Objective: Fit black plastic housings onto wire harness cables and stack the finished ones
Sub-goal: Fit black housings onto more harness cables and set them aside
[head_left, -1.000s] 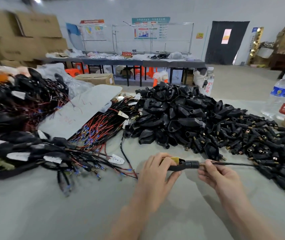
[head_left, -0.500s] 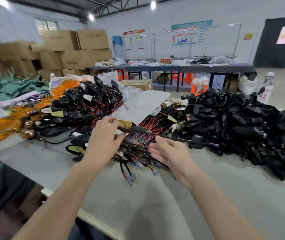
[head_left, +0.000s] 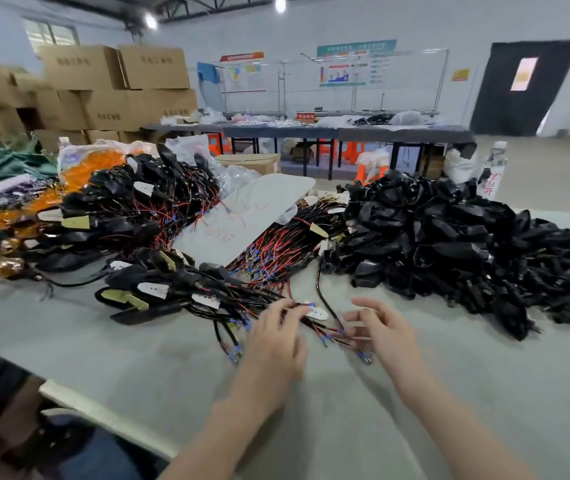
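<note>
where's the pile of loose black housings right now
Head view: the pile of black housings lies at the right of the table, just right of the red-and-black wire bundle, beyond the right hand.

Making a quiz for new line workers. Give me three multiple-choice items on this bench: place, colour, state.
1. The loose black housings lie: A) left of the left hand; B) right of the right hand; C) on the floor.
2. The wire harnesses' thin leads are: A) red and black; B) green; C) white.
3. The hands hold: A) one housing each; B) one housing; C) no housing.
1 B: the pile sits beyond the right hand. 2 A: red and black strands show. 3 C: left hand and right hand reach only wire ends.
</note>
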Demonstrator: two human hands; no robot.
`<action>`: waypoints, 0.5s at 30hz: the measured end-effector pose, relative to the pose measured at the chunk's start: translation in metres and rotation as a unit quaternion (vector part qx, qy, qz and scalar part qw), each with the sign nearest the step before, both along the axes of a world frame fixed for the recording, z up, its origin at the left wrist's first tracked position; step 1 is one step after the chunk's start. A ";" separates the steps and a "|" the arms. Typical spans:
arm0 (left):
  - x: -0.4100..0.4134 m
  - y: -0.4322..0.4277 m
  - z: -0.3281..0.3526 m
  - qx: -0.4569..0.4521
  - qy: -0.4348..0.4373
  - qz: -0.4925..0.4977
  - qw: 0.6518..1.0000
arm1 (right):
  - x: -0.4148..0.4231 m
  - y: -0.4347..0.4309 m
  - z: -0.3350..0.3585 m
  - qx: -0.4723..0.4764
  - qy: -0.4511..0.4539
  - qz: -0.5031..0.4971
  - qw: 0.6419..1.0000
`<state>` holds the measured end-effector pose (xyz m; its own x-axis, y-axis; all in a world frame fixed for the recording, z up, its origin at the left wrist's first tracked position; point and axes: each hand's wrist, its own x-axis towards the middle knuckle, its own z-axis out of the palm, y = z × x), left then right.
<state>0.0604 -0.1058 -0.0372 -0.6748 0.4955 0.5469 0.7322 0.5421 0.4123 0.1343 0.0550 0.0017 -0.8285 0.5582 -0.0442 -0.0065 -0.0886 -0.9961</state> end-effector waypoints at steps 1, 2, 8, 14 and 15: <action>0.011 0.016 -0.003 -0.002 0.004 -0.031 1.000 | 0.005 0.010 -0.002 0.010 0.004 -0.013 1.000; 0.021 0.031 -0.005 -0.005 0.002 -0.057 0.998 | 0.011 0.020 -0.003 0.016 0.010 -0.028 0.999; 0.050 0.104 -0.007 -0.014 -0.048 -0.092 0.994 | 0.044 0.095 -0.016 0.023 0.015 -0.112 0.993; 0.046 0.147 -0.023 -0.062 -0.049 -0.079 0.994 | 0.065 0.152 -0.031 0.028 0.019 -0.172 0.984; 0.044 0.153 -0.024 -0.064 -0.041 -0.076 0.994 | 0.066 0.158 -0.034 0.023 0.023 -0.180 0.983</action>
